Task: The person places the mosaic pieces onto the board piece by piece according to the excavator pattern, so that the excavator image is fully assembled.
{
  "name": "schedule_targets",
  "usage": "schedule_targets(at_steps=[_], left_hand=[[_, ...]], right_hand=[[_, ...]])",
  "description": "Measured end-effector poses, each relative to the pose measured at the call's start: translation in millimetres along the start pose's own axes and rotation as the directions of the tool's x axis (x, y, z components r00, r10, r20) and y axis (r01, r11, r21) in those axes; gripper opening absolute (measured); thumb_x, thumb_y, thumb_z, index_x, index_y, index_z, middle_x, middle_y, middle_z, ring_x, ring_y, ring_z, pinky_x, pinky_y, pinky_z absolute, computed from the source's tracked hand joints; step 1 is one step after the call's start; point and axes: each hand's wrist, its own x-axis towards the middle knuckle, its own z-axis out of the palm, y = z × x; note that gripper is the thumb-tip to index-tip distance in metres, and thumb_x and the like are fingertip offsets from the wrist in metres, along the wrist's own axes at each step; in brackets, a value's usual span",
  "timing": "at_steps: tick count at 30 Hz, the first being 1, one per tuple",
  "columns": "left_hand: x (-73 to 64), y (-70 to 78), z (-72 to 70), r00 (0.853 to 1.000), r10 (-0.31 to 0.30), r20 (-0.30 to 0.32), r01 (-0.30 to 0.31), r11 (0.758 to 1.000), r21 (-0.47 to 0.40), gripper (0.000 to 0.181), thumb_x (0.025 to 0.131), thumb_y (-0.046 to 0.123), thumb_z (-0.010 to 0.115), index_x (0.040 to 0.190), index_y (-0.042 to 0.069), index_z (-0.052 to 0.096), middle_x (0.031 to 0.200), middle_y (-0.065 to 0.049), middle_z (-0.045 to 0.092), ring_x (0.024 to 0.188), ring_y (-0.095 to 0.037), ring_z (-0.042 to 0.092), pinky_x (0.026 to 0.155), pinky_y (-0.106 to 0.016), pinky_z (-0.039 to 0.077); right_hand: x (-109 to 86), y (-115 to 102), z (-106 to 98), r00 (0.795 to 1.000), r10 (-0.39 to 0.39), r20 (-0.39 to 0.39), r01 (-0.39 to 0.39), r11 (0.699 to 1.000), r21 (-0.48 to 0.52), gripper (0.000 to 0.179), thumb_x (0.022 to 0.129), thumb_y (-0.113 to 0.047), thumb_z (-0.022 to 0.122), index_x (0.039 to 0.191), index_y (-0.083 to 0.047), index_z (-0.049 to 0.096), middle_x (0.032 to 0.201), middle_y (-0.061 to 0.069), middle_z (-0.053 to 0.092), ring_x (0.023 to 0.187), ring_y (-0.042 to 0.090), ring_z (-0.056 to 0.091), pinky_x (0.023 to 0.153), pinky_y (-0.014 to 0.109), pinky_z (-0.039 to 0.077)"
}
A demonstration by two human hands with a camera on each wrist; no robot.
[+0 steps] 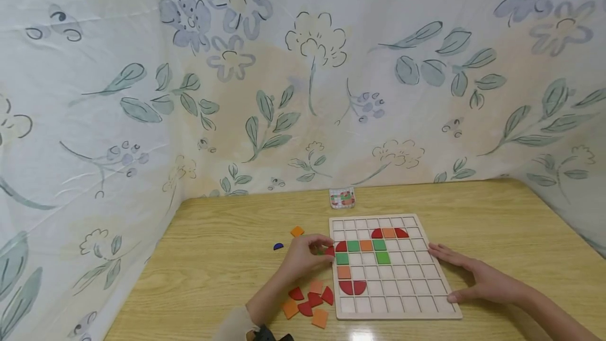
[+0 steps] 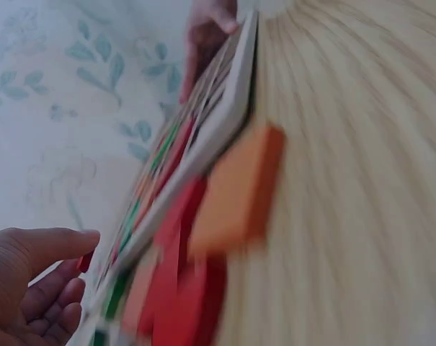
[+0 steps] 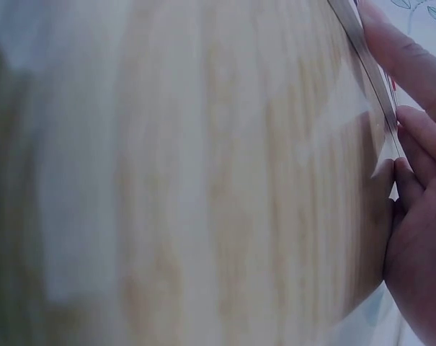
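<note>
My left hand (image 1: 304, 257) pinches a small red quarter-round tile (image 1: 330, 251) at the left edge of a pale wooden grid board (image 1: 397, 304). In the left wrist view the red tile shows just under the thumb tip, mostly covered by it. Red, green and orange tiles sit in several of the board's squares, among them a bright green square (image 1: 383, 258) and a red quarter-round (image 1: 346, 288). Along the board's right edge lies my right hand (image 1: 473, 275), fingers extended and thumb touching the near right side.
Left of the board's near corner lie loose red tiles (image 1: 305, 308) and orange square tiles (image 1: 319, 318). A blue half-round tile (image 1: 278, 246) and an orange tile (image 1: 297, 231) lie beyond my left forearm. Behind the board stands a pattern card (image 1: 342, 198), before a flowered cloth (image 1: 303, 83).
</note>
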Motion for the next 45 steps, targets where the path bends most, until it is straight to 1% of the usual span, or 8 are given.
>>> schedule_targets(at_steps=[3, 8, 13, 18, 23, 29, 39, 45], left_hand=[[11.2, 11.7, 17.3, 0.999, 0.012, 0.039, -0.012, 1.0, -0.017, 0.024, 0.076, 0.023, 0.076, 0.098, 0.017, 0.07, 0.086, 0.006, 0.063, 0.076, -0.009, 0.052, 0.065, -0.02, 0.044], [30.2, 31.4, 47.8, 0.993, 0.1, 0.063, -0.099, 0.995, -0.019, 0.024, 0.074, 0.017, 0.077, 0.097, 0.014, 0.07, 0.083, 0.005, 0.064, 0.072, -0.007, 0.052, 0.062, -0.018, 0.043], [45.3, 44.4, 70.6, 0.983, 0.175, 0.062, -0.18, 0.98, 0.087, 0.024, 0.075, 0.017, 0.077, 0.098, 0.014, 0.071, 0.086, 0.008, 0.068, 0.075, -0.004, 0.055, 0.065, -0.014, 0.043], [56.7, 49.7, 87.5, 0.982, 0.177, 0.059, -0.184, 0.971, 0.152, 0.022, 0.075, 0.019, 0.077, 0.096, 0.017, 0.071, 0.086, 0.01, 0.067, 0.08, -0.002, 0.055, 0.069, -0.014, 0.041], [64.0, 49.7, 101.2, 0.984, 0.171, 0.045, -0.177, 0.963, 0.204, 0.022, 0.076, 0.022, 0.076, 0.097, 0.018, 0.071, 0.089, 0.011, 0.068, 0.084, -0.002, 0.054, 0.075, -0.015, 0.04], [67.2, 51.2, 109.4, 0.981, 0.195, 0.023, -0.192, 0.929, 0.316, 0.022, 0.074, 0.029, 0.077, 0.095, 0.024, 0.071, 0.085, 0.018, 0.066, 0.077, 0.001, 0.047, 0.071, -0.014, 0.036], [65.1, 49.0, 103.1, 0.972, 0.233, 0.04, -0.233, 0.919, 0.319, 0.018, 0.078, 0.027, 0.074, 0.095, 0.021, 0.072, 0.087, 0.015, 0.068, 0.081, 0.001, 0.051, 0.072, -0.014, 0.036], [65.0, 49.8, 105.3, 0.969, 0.24, 0.051, -0.241, 0.893, 0.379, 0.014, 0.079, 0.027, 0.073, 0.093, 0.023, 0.072, 0.082, 0.017, 0.067, 0.075, 0.001, 0.048, 0.073, -0.015, 0.035]], right_hand=[[-0.2, 0.5, -0.4, 1.0, -0.005, 0.001, 0.005, 1.0, 0.005, 0.083, 0.073, -0.028, 0.075, 0.142, -0.007, 0.034, 0.148, 0.019, 0.024, 0.127, -0.022, 0.011, 0.088, -0.003, 0.013], [-0.3, 0.6, -0.7, 1.0, -0.01, 0.006, 0.009, 1.0, 0.013, 0.083, 0.074, -0.028, 0.075, 0.142, -0.007, 0.033, 0.149, 0.02, 0.023, 0.127, -0.021, 0.01, 0.087, -0.003, 0.013], [0.2, 0.6, -0.8, 1.0, 0.008, 0.008, -0.008, 1.0, 0.007, 0.083, 0.073, -0.03, 0.075, 0.142, -0.008, 0.034, 0.148, 0.021, 0.023, 0.127, -0.022, 0.01, 0.088, -0.004, 0.012], [0.5, -0.3, -1.0, 0.999, 0.031, 0.014, -0.031, 0.999, 0.017, 0.083, 0.074, -0.03, 0.075, 0.143, -0.01, 0.034, 0.149, 0.021, 0.022, 0.126, -0.023, 0.009, 0.087, -0.004, 0.011], [1.0, 0.2, -0.2, 1.0, 0.021, 0.012, -0.022, 1.0, 0.012, 0.084, 0.073, -0.031, 0.075, 0.143, -0.01, 0.034, 0.148, 0.023, 0.022, 0.127, -0.021, 0.009, 0.088, -0.004, 0.011], [1.1, 1.3, -0.4, 1.0, 0.017, 0.011, -0.017, 1.0, 0.011, 0.084, 0.073, -0.031, 0.075, 0.143, -0.01, 0.034, 0.148, 0.023, 0.022, 0.128, -0.021, 0.01, 0.087, -0.004, 0.011], [0.9, -1.2, -2.5, 0.999, 0.036, 0.02, -0.036, 0.999, -0.004, 0.084, 0.074, -0.032, 0.074, 0.143, -0.01, 0.032, 0.148, 0.024, 0.02, 0.126, -0.023, 0.007, 0.087, -0.004, 0.01], [1.1, -1.4, -1.7, 0.999, 0.034, 0.011, -0.034, 0.999, -0.004, 0.085, 0.073, -0.032, 0.075, 0.143, -0.009, 0.033, 0.148, 0.024, 0.021, 0.127, -0.022, 0.008, 0.087, -0.004, 0.011]])
